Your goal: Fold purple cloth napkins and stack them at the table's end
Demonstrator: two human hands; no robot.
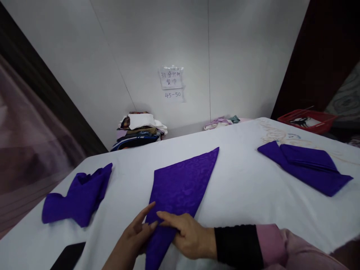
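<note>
A purple cloth napkin (180, 183), folded to a pointed shape, lies in the middle of the white-covered table. One sharp corner points to the far right, and its near end narrows between my hands. My left hand (133, 238) holds the left edge, thumb on top, index finger stretched along the cloth and other fingers partly hidden beneath. From the right, my right hand (192, 236) grips the near part, its thumb and index finger on top and the rest curled at the edge. Its wrist wears a black cuff (237, 243).
A crumpled purple napkin (75, 198) lies left, a folded purple napkin (306, 165) right. A black flat object (69, 257) rests at the near left. Behind the table are a pile of folded cloths (140, 129) and a red basket (323, 122). A paper sign (172, 83) hangs on the wall.
</note>
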